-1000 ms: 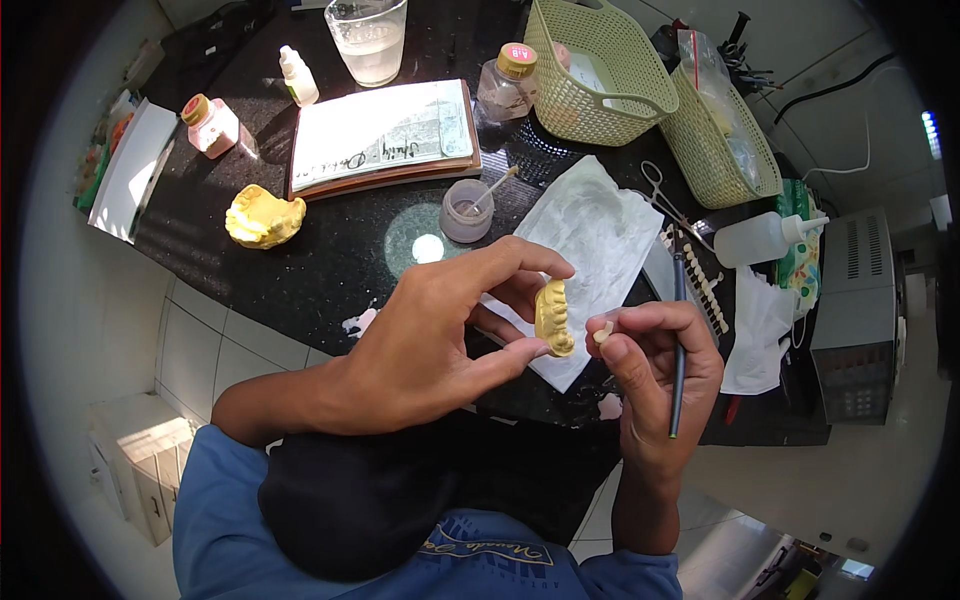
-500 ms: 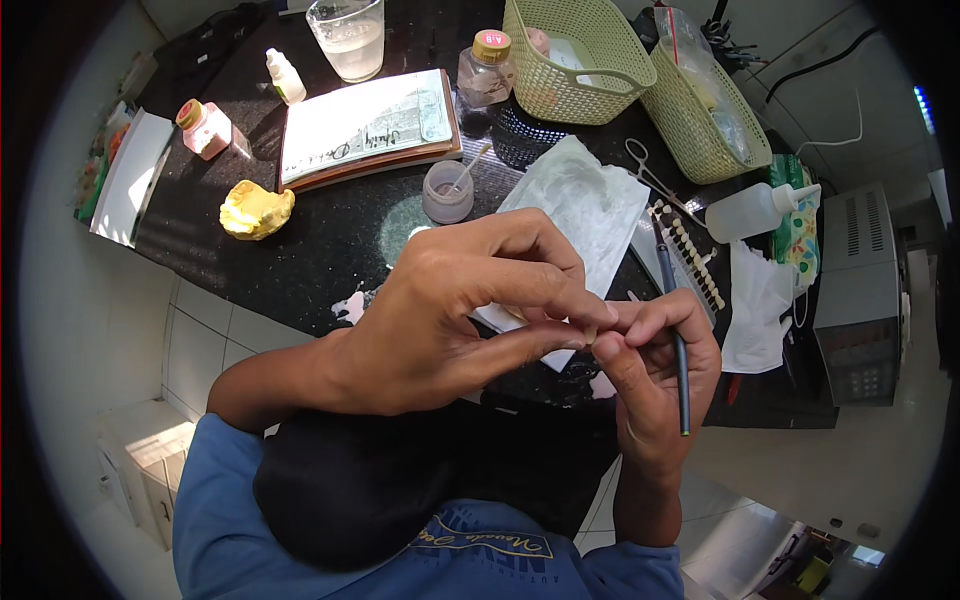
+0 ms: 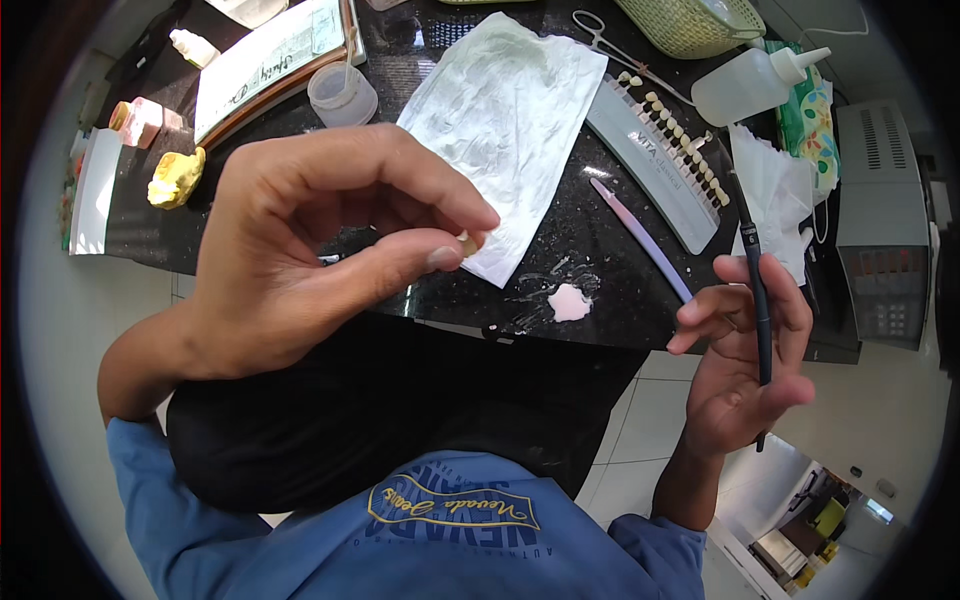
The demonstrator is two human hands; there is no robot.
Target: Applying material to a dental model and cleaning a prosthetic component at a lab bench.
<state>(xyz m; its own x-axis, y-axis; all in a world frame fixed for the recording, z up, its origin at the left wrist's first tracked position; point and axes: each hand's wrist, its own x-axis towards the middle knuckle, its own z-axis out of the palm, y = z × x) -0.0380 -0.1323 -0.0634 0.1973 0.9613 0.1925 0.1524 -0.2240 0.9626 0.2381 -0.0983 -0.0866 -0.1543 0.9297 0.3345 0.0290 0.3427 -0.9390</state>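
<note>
My left hand (image 3: 300, 240) pinches a small tooth-coloured piece (image 3: 468, 244), like a dental crown, between thumb and forefinger, above the table's near edge. Fingertips cover most of the piece. At the right, my right hand (image 3: 745, 350) holds a slim black brush (image 3: 758, 290) between its fingers, the brush standing nearly upright in the picture. Its upper end overlaps a crumpled white tissue (image 3: 775, 195). Between the hands lie a pink patch (image 3: 570, 302) of material on the black tabletop and a slender pink-and-purple tool (image 3: 645, 240).
A wrinkled white paper sheet (image 3: 500, 110) lies mid-table, beside a tooth shade guide (image 3: 640, 150). Scissor-like forceps (image 3: 625, 55) and a squeeze bottle (image 3: 745, 90) stand beyond. Leftward are a small jar (image 3: 342, 95), a framed pad (image 3: 270, 65) and a yellow cast (image 3: 175, 180).
My hands have parted: the left moved left with the small piece, the right moved right with the brush. The view has shifted, baring the pink patch and the slender tool.
</note>
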